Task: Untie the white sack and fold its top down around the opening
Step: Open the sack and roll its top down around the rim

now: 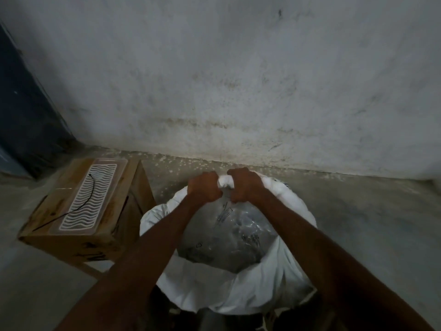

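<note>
White sack rim gripped by left hand, right hand.

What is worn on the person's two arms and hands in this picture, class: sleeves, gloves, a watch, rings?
Nothing shows on them. The left hand and right hand are bare, with no gloves, and no rings are visible. Both forearms are bare up to the picture's edge: no sleeve, watch or band appears.
</note>
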{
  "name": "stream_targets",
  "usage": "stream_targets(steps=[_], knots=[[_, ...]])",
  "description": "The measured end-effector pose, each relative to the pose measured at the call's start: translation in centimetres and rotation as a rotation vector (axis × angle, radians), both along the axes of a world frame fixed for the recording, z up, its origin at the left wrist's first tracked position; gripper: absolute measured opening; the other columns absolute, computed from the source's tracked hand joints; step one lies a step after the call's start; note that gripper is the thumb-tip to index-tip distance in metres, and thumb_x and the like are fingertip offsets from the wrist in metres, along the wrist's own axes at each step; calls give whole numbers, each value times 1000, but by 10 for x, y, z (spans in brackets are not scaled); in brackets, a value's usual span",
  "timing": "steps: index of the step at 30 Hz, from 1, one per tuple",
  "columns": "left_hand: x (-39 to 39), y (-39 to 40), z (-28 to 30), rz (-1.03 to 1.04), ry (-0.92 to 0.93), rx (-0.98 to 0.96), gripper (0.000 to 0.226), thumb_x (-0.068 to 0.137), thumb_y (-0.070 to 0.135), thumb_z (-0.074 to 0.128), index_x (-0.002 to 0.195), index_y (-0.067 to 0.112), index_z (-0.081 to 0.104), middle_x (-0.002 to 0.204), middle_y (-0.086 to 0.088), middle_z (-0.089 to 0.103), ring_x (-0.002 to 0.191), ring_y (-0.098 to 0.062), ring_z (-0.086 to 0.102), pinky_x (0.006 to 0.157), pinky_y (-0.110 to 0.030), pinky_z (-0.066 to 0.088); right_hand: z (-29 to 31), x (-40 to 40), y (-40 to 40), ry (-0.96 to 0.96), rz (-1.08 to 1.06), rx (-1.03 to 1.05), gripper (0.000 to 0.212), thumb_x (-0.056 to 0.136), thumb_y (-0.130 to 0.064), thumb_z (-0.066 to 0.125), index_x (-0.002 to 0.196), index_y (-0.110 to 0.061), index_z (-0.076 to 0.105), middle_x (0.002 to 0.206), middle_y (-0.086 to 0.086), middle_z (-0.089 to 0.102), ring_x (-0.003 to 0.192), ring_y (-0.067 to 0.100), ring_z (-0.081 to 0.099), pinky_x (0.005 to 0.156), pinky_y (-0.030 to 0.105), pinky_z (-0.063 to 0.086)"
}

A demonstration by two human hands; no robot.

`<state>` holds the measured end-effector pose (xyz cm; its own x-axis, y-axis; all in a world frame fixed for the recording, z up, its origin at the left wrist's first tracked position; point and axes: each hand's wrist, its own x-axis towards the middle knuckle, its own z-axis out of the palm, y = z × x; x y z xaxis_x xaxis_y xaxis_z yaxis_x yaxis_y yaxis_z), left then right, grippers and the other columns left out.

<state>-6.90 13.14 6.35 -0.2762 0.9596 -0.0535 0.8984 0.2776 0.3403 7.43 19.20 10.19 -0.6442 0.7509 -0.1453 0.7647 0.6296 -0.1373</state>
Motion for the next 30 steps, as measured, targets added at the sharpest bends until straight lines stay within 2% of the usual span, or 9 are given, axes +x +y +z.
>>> stream_targets(steps=[2,5,9,13,18,22,24,27,30], knots=[[-14,16,11,-2,-197,-158,50,78,26,76,121,5,65,123,-17,66,109,-32,65,90,-37,51,-15,14,-12,0,-73,236,92,60,-33,83,140,-19,40,137,7,51,126,30,51,107,50,39],[-32,30,17,-72,-327,-320,46,71,22,82,112,3,72,114,-18,71,97,-27,68,82,-33,54,-30,27,-9,66,-220,229,66,69,-21,77,128,-16,49,123,8,62,111,28,62,94,41,50],[-13,21,10,-176,101,-11,82,75,42,77,141,10,41,133,-20,52,118,-37,54,92,-41,45,-21,28,12,131,-225,-40,51,72,-23,75,117,-7,60,114,12,67,104,30,66,78,34,54],[18,14,-6,-526,218,272,53,90,30,60,136,9,44,125,-16,53,105,-37,57,85,-46,49,8,22,36,-77,-122,-352,56,65,-22,86,113,-2,66,111,14,67,94,27,66,76,34,54],[18,37,5,-417,-5,226,27,90,20,52,105,1,64,100,-24,62,99,-40,56,80,-42,46,-1,39,41,58,-128,-181,51,55,-28,88,99,-10,69,96,6,68,90,25,68,60,28,48],[22,55,10,-292,-179,39,37,99,27,46,105,2,73,112,-22,71,103,-35,66,80,-30,42,-22,55,16,28,-260,109,90,62,-38,82,137,-15,37,130,12,49,121,34,51,95,47,45],[16,62,8,-278,-166,-68,36,97,29,54,110,1,74,114,-22,70,104,-33,67,80,-27,42,-30,63,5,8,-396,217,77,68,-36,79,133,-16,43,128,9,55,120,31,54,100,47,42],[12,64,6,-248,-153,-135,43,101,36,51,119,1,68,122,-22,66,110,-32,64,91,-34,46,-45,74,9,201,-457,38,51,69,-30,76,114,-14,59,112,7,66,104,27,66,84,36,53],[32,49,6,-198,-11,95,64,90,68,37,131,22,53,132,-12,55,120,-31,50,101,-46,42,-32,80,26,247,-404,-197,36,68,-25,76,99,-11,64,102,10,70,93,26,69,72,32,56]])
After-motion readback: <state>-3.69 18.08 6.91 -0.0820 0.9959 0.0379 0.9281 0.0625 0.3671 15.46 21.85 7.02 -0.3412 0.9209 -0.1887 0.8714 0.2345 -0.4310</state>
